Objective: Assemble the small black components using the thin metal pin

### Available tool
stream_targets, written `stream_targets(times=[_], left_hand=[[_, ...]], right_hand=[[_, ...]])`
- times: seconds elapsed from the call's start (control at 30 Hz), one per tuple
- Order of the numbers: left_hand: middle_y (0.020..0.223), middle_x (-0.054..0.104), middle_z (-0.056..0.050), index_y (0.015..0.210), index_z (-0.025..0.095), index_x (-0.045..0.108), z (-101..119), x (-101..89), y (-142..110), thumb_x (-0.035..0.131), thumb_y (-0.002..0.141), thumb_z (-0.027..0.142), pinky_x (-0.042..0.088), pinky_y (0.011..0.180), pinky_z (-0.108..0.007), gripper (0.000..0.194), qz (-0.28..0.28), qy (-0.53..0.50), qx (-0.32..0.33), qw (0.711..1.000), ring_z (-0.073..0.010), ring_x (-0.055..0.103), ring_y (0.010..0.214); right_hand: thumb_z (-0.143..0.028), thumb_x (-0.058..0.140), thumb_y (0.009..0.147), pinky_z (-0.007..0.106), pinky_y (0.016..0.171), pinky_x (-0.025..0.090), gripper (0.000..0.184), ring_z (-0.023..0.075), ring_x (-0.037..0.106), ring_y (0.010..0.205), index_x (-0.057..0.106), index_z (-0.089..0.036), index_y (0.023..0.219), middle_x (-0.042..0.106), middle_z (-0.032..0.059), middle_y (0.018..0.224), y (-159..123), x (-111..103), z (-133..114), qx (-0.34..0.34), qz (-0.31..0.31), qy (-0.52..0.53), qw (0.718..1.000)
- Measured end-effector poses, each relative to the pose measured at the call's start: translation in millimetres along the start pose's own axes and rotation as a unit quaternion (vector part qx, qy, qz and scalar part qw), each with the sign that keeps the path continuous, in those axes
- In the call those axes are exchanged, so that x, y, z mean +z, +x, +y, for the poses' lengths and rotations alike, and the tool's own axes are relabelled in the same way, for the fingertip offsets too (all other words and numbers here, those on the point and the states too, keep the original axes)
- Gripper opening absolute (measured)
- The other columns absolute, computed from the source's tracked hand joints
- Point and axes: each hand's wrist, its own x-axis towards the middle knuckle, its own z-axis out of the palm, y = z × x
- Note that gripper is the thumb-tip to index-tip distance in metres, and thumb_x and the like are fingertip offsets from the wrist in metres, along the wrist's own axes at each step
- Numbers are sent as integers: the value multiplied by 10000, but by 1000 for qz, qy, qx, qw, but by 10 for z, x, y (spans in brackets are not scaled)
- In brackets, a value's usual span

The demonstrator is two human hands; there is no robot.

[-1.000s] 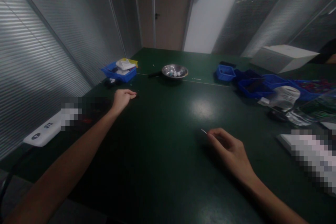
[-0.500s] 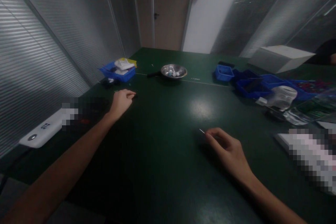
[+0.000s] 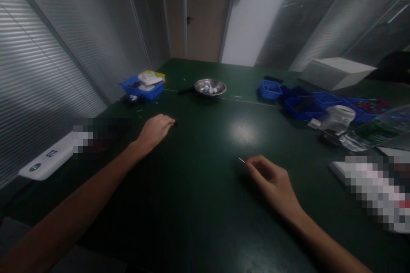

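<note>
Moved since the earlier frame: left hand (image 3: 153, 131), shifted inward and a little nearer to the body; right hand (image 3: 277, 183) kept in almost the same place. Under everything, a wide dark green desk (image 3: 198, 170). Toward the far right, a white box (image 3: 338, 72), and in front of it, blue trays (image 3: 307, 108). Nearer on that side, a clear bottle (image 3: 381, 126) lying down, just beside a pale ribbed thing (image 3: 341, 116). At the left edge, a long white device (image 3: 48, 160). Farther back on the left, a blue basket (image 3: 144, 91) with white stuff inside; near the middle of the far part, a shiny metal bowl (image 3: 209, 87) with small white pieces in it. To the right of the bowl, a smaller blue basket (image 3: 270, 89). On the left hand, fingers bent and close together; grip maybe on something small and dark at the tips, but too dim to tell, also how far closed. On the right hand, grip pinched shut between thumb and finger on a thin pale pin (image 3: 241, 160), with free end pointing forward and left, above the near part of the desk, well apart from the left hand.
</note>
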Motion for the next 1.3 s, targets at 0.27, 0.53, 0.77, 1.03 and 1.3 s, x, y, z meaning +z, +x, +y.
stream_targets(times=[0.27,0.53,0.77,1.03,1.3], left_hand=[[1160,741,-102,1145,148,712,1249,296,-371,490,1044,150,505,941,-388,243,-126,-105,365,916,-216,663,1033],[1065,699,-71,1137,168,667,1363,402,-440,652,982,197,502,890,-337,158,-183,-235,248,922,-198,631,1008],[1081,679,-68,1177,194,660,1396,368,-434,673,961,205,491,891,-340,217,-191,-246,216,925,-204,616,1028],[1049,679,-70,1127,188,673,1406,391,-408,662,966,203,474,893,-343,163,-197,-245,223,923,-211,606,1019],[1034,681,-64,1109,187,681,1408,384,-390,665,964,213,471,860,-330,148,-205,-253,210,922,-204,600,998]], right_hand=[[-392,548,1019,300,653,507,227,193,678,777,692,-222,979,722,28,909,-41,57,13,-87,-50,-48,994],[-287,552,1010,285,662,483,155,170,654,739,675,-214,951,700,26,861,-64,62,17,-174,-104,-60,977],[-268,541,1001,294,658,465,154,166,634,731,673,-217,940,672,21,837,-61,62,7,-185,-118,-74,973],[-246,548,994,296,651,450,136,166,620,717,668,-217,938,648,22,845,-68,158,-26,-175,-118,-97,973],[-272,553,1023,294,683,486,137,175,654,770,670,-221,973,689,32,885,-83,248,-77,-180,-78,-28,980]])
